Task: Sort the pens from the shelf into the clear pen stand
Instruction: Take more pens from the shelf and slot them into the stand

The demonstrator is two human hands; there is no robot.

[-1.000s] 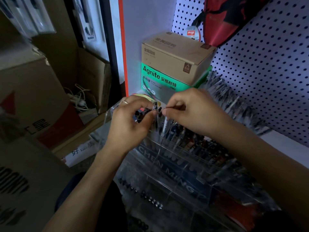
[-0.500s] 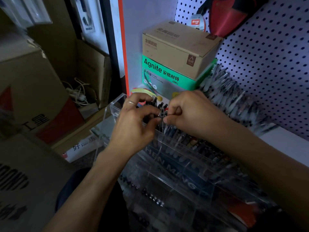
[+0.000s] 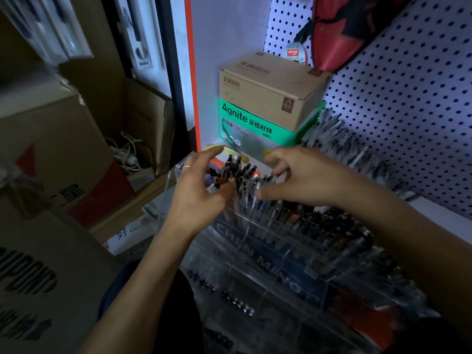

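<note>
A clear tiered pen stand (image 3: 258,251) with "CHEN MING" lettering stands on the shelf in front of me. Its top left compartment holds a bunch of upright pens (image 3: 238,175) with dark clicker ends. My left hand (image 3: 201,190), a ring on one finger, hovers at the left of that bunch with fingers spread. My right hand (image 3: 301,177) is just right of it, fingers apart and curled over the pen tops. Neither hand visibly grips a pen. A long row of pens (image 3: 355,149) lies against the pegboard behind the stand.
A brown carton (image 3: 270,90) sits on a green Agnite box (image 3: 245,129) right behind the stand. White pegboard (image 3: 408,98) forms the back wall, with a red bag (image 3: 339,29) hanging on it. Cardboard boxes (image 3: 51,149) and cables fill the left.
Both hands were pinched together on a pen over the top left compartment; now their fingers have spread apart and the pen stands among the others.
</note>
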